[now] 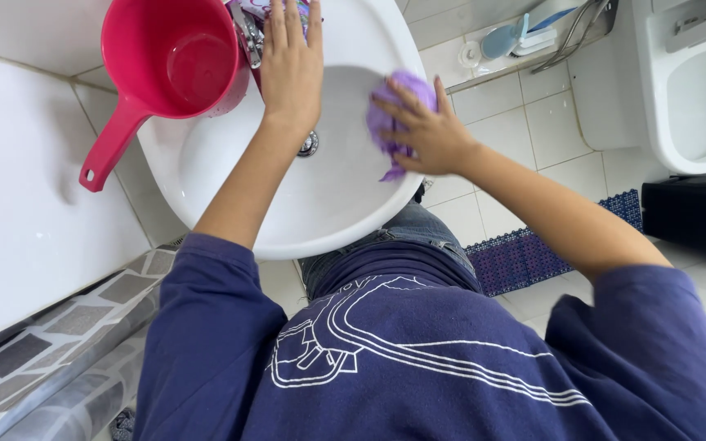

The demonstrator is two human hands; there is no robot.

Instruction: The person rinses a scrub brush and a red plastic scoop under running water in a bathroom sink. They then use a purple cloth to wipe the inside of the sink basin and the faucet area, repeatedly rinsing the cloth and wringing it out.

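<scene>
The right hand [426, 131] presses a purple cloth [394, 114] against the inside wall of the white sink [288, 204], its fingers clenched on it (they hide much of the cloth). Farther off, the left hand [292, 61] lies flat with fingers released, covering the tap [248, 37]; a red scoop [169, 69] sits on the rim beside it.

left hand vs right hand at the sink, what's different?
The left hand lies flat and empty, fingers straight, up at the back rim of the white sink by the tap. The right hand is curled, pressing a purple cloth against the inner wall of the sink. The left hand sits next to the red scoop; the right hand is away from it. Both are bare and reach over the basin.
</scene>
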